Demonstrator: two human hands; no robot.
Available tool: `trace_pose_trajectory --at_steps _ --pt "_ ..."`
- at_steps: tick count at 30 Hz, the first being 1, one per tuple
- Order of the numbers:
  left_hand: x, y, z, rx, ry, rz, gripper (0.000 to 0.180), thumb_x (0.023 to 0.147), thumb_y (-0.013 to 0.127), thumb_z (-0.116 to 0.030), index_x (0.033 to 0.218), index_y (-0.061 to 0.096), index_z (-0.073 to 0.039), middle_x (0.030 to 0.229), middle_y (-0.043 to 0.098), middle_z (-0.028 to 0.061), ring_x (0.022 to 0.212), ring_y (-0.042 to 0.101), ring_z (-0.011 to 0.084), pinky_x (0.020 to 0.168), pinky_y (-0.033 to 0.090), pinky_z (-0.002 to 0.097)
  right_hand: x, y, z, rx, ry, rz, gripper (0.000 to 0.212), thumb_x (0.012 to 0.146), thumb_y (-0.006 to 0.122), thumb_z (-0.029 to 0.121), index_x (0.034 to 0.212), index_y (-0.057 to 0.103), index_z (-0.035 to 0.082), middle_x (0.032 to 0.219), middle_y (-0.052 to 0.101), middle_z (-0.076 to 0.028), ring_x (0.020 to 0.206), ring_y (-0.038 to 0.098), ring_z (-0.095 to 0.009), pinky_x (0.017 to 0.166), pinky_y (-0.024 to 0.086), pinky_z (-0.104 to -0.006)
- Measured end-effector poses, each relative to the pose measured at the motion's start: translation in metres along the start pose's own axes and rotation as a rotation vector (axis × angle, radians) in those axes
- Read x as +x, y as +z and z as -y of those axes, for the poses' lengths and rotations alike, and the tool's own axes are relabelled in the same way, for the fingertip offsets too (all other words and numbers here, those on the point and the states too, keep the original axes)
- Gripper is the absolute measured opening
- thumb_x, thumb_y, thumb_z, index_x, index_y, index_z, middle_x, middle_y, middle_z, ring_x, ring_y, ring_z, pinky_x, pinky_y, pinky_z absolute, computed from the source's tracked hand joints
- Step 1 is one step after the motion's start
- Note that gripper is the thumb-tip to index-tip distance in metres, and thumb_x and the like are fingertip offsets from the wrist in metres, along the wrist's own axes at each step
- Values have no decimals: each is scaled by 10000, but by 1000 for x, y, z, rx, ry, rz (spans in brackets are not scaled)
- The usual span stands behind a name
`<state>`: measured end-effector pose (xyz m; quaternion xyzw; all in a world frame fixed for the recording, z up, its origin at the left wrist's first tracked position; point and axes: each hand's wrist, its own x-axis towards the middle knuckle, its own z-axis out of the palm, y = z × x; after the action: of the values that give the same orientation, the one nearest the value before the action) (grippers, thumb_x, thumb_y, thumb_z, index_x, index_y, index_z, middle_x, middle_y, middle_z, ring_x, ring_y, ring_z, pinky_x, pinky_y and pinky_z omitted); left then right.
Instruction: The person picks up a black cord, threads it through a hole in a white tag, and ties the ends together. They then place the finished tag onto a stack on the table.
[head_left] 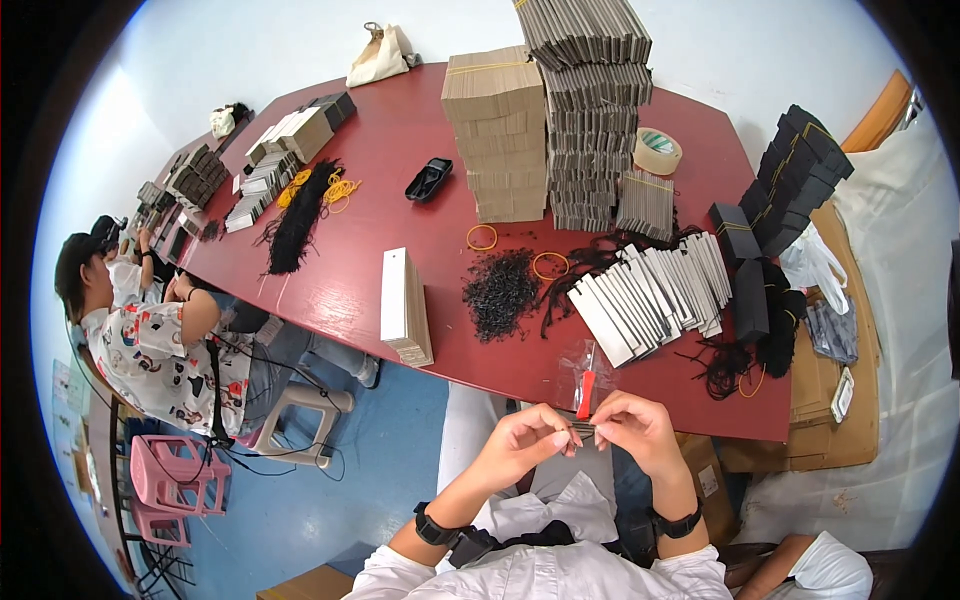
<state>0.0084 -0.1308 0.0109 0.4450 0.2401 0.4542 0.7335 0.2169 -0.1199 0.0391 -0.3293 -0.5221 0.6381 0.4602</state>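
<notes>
Left hand (530, 440) and right hand (637, 430) close together just off the counter (340, 250) edge, thumbs and fingertips nearly meeting; can't tell if anything's pinched. Red-handled tool (586, 392) just beyond, at the edge. Farther: fanned white cards (622, 312) right, black cord pile (500, 295) left, tall cardboard stacks (495, 140) behind.

Room Looked Like a Small Workshop

Bundled card stacks (495, 140), black strands (305, 222) and a tape roll (657, 164) crowded one long red table (340, 285); co-workers (165, 360) sat at left, near pink plastic stools (172, 470), with cardboard (850, 430) at right.
</notes>
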Motion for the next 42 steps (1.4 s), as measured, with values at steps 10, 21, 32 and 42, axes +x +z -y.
trace_pose_trajectory --at_steps 10,21,32,42 --pt "-4 19 -2 162 174 11 75 903 625 -75 948 624 -15 1008 628 102 933 597 169 854 464 308 -17 1 43 89 -311 69 98 768 660 -128 844 635 -72 760 633 -164 647 628 -191 540 513 -275" --pt "-4 19 -6 584 137 -90 91 854 671 -62 930 667 -12 895 659 92 821 619 191 758 483 291 2 6 28 -702 -238 281 184 784 724 64 914 605 9 774 627 -82 653 614 -198 574 472 -300" --pt "-5 20 14 56 -55 15 139 980 518 -136 1001 539 -1 936 522 1 908 485 75 835 409 252 -5 8 3 -764 -442 55 236 737 775 83 895 611 25 731 610 -79 591 592 -182 522 468 -295" --pt "-8 21 4 -37 -101 53 155 992 502 -163 1016 517 -10 950 512 -3 925 470 75 854 391 250 -16 6 -8 -398 -172 50 144 817 698 -5 910 589 -11 830 635 -80 708 633 -123 611 517 -245"
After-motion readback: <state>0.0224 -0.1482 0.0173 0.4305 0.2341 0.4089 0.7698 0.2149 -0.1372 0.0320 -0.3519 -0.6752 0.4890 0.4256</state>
